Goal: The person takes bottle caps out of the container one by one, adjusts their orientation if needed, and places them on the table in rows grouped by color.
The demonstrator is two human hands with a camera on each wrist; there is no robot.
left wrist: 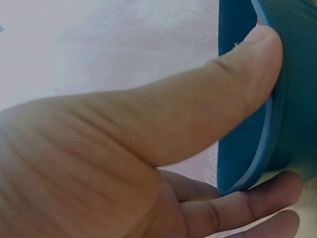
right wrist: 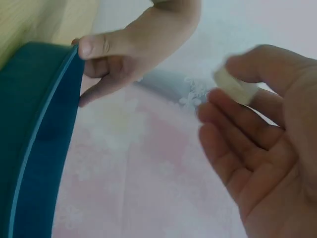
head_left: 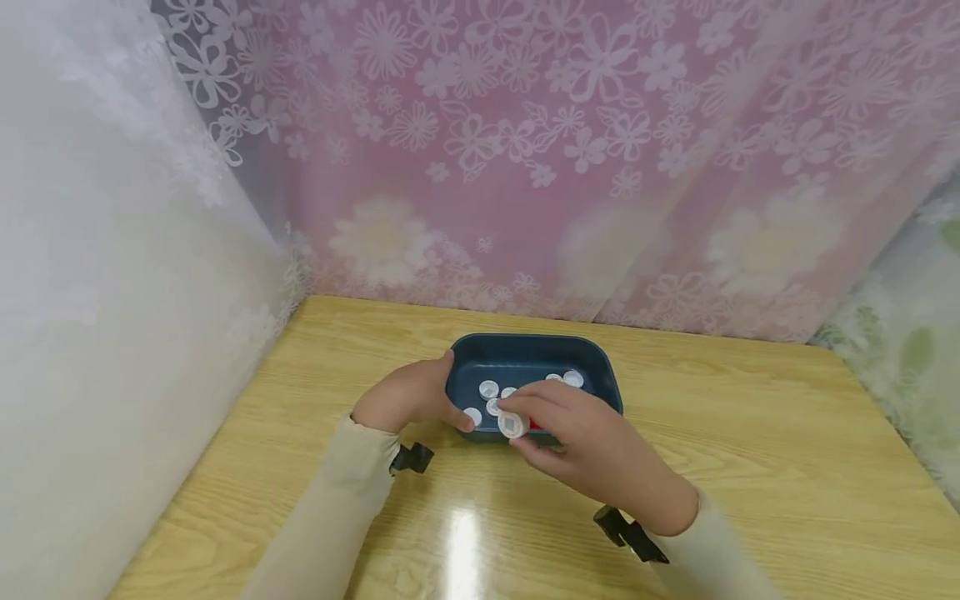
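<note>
Head: blue tray (head_left: 528, 348) on desk (head_left: 750, 433), white discs (head_left: 489, 389) inside, seen only here; left hand (head_left: 412, 393) gripping the tray's left end; right hand (head_left: 588, 433) pinching white piece (head_left: 512, 425). Left wrist: thumb (left wrist: 198, 99) over tray rim. Right wrist: piece between thumb and fingers (right wrist: 242, 121), clear of the tray.

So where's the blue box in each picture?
Head: the blue box is a bit below and right of the middle.
Left wrist: at the right edge, mostly in the upper part.
Right wrist: along the left edge.
Shared landmark: the left hand, touching the box in all three.
</note>
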